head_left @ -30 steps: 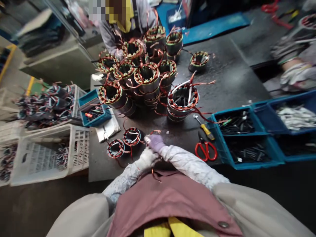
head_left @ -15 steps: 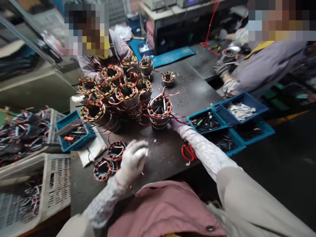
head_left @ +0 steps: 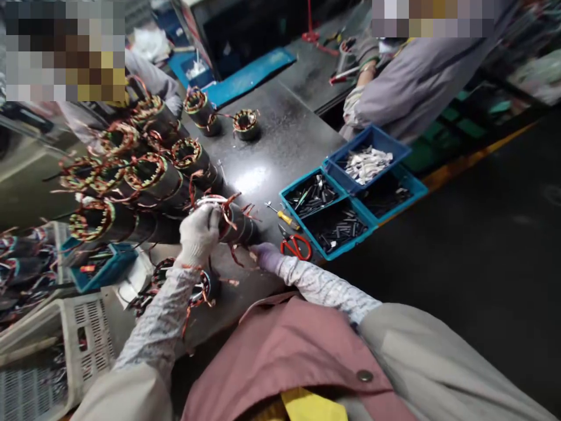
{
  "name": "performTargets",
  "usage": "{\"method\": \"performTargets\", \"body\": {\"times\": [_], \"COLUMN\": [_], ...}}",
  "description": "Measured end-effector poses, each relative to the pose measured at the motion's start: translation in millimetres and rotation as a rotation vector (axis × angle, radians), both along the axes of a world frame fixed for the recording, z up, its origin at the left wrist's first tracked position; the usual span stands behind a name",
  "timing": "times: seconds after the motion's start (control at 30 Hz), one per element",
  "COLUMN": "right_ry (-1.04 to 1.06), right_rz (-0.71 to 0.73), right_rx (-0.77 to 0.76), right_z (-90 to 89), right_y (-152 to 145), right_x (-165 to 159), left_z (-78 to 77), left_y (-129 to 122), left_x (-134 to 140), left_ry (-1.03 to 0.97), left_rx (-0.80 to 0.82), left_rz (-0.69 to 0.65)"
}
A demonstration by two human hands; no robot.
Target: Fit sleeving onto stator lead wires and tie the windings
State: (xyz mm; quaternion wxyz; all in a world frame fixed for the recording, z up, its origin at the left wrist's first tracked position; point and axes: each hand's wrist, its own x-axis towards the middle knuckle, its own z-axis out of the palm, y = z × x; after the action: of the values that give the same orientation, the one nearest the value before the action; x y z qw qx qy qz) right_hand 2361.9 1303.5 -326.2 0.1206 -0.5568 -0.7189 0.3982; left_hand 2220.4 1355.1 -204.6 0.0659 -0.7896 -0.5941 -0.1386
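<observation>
My left hand [head_left: 199, 234], in a white glove, is closed over the top rim of a wound motor stator [head_left: 239, 225] with copper leads and white sleeving. This stator tops a short stack at the near edge of the group. Low on the same stack, my right hand [head_left: 268, 257] in a purple glove grips the side; its fingertips are partly hidden. Beneath my left forearm are smaller stators [head_left: 204, 286] with red, white and blue wires. Red-handled scissors [head_left: 298, 247] and a yellow-handled screwdriver [head_left: 287, 219] lie right of my right hand.
Several stacked stators [head_left: 149, 172] fill the table's left side, and a lone stator [head_left: 246, 124] stands farther back. Blue bins [head_left: 372, 225] hold black and white sleeves. A white crate [head_left: 90, 339] is at lower left. Two co-workers sit across the table.
My left hand has moved from above the small stators up onto the stack's top rim. My right hand stays low by that stack. The view has turned and shifted.
</observation>
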Motion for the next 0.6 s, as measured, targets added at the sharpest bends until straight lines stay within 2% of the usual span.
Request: {"method": "performTargets", "body": {"times": [0.07,0.13,0.2,0.3,0.37,0.43,0.53,0.6], "right_ry": [-0.003,-0.071,-0.232,-0.367,-0.353,-0.351,-0.393,-0.419], "right_rz": [0.011,-0.034,-0.172,-0.174,-0.137,-0.138,-0.148,-0.138], "right_rx": [0.026,0.072,0.141,0.123,0.050,-0.014,-0.047,-0.055], "right_z": [1.3,4.9,7.9,1.0,-13.2,-30.0,-47.9,-51.9], "right_y": [-11,-7,13,63,94,114,125,124], "right_x": [41,98,157,213,220,211,195,191], "left_z": [-4.1,-9.0,-13.0,-15.7,-15.7,-15.2,-15.0,-15.1], "left_y": [-25,-44,-58,-71,-75,-76,-76,-74], "left_x": [1,2,0,-2,-1,0,0,0], "left_ry": [0.037,0.044,0.026,-0.009,-0.024,-0.032,-0.032,-0.031], "left_rx": [-0.040,-0.079,-0.094,-0.087,-0.083,-0.080,-0.085,-0.101], "left_rz": [0.029,0.039,0.040,0.020,-0.003,-0.020,-0.036,-0.047]}}
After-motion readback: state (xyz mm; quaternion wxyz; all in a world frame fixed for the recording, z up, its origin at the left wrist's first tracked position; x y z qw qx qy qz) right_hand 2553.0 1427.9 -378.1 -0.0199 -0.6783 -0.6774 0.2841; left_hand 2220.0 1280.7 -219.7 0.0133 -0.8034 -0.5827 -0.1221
